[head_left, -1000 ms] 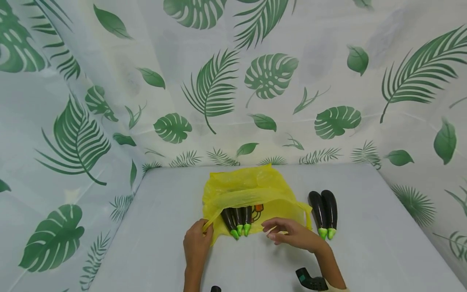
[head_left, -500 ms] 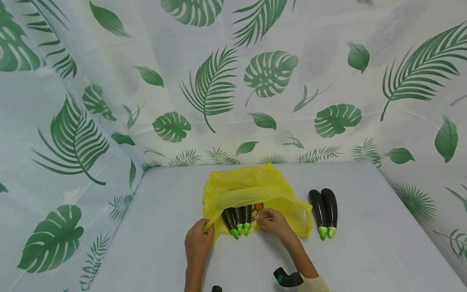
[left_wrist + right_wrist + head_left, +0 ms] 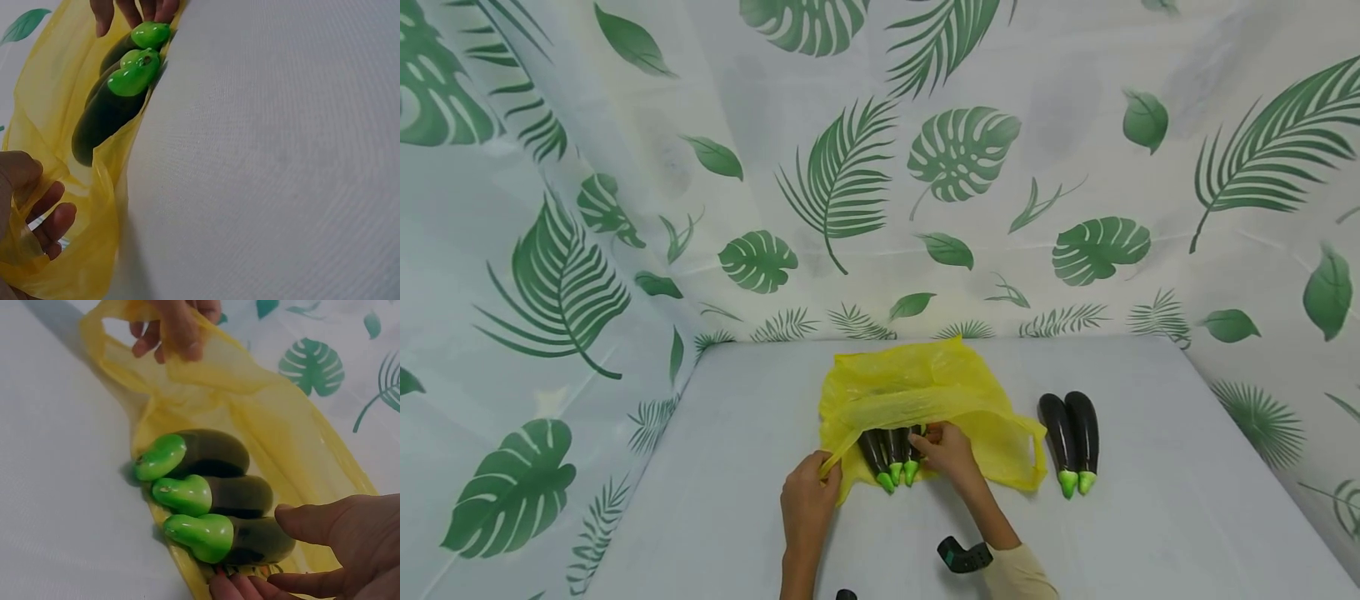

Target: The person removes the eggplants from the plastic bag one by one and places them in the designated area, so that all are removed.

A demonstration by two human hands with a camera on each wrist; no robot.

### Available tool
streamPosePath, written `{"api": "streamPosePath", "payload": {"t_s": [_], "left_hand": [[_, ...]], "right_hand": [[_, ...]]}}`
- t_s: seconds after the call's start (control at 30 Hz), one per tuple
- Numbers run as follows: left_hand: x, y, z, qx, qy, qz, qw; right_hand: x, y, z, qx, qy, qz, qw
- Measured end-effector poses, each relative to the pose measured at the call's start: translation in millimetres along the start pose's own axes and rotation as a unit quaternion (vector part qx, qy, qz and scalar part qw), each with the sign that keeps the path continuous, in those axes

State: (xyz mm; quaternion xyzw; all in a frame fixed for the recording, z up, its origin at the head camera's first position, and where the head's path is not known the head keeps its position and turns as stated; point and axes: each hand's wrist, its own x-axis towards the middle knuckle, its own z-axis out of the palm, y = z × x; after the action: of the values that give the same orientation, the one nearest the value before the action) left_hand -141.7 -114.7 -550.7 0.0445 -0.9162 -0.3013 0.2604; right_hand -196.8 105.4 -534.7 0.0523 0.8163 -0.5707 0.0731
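A yellow plastic bag (image 3: 887, 375) lies on the table with its mouth toward me. Several dark eggplants lie side by side inside its mouth, green stem ends facing me; the nearest one to the right hand is the right-hand eggplant (image 3: 262, 540). My left hand (image 3: 808, 492) grips the bag's left handle and holds that edge up. My right hand (image 3: 946, 450) reaches into the mouth, thumb on the upper side of the right-hand eggplant and fingers along its other side. The far ends of the eggplants are hidden under the bag's upper layer.
Two more eggplants (image 3: 1070, 442) lie together on the white table (image 3: 1150, 500), right of the bag. The bag's other handle (image 3: 1037, 450) lies loose on the right. A leaf-printed curtain (image 3: 955, 250) stands behind and along both sides.
My right hand has moved left and forward from beside the bag's mouth to the right-hand eggplant. The left hand keeps its grip on the handle, and the eggplants have hardly shifted.
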Motion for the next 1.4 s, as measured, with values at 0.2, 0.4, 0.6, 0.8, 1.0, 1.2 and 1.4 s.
{"api": "streamPosePath", "payload": {"t_s": [0.2,0.4,0.6,0.8,1.0,1.2,1.4], "left_hand": [[1.3,0.1,0.8,0.001,0.0,-0.002,1.0],[1.3,-0.4,0.9,0.001,-0.005,-0.004,1.0],[0.9,-0.5,1.3,-0.004,0.001,0.005,1.0],[0.3,-0.5,0.8,-0.006,0.006,0.007,0.9999],[-1.5,-0.2,-0.4,-0.005,0.006,0.005,1.0],[-1.5,0.0,-1.0,-0.01,0.009,0.006,0.9999],[-1.5,0.5,-1.4,-0.011,0.012,0.01,0.9998]], "right_hand": [[5.3,-2,5,-0.047,0.021,-0.048,0.9975],[8.0,-4,11,-0.062,0.035,-0.079,0.9943],[9.4,-5,15,-0.09,0.06,-0.098,0.9893],[8.6,-8,19,-0.096,0.072,-0.099,0.9879],[7.8,-8,22,-0.117,0.083,-0.079,0.9866],[9.9,-5,22,-0.119,0.085,-0.076,0.9863],[8.7,-5,19,-0.111,0.079,-0.07,0.9882]]}}
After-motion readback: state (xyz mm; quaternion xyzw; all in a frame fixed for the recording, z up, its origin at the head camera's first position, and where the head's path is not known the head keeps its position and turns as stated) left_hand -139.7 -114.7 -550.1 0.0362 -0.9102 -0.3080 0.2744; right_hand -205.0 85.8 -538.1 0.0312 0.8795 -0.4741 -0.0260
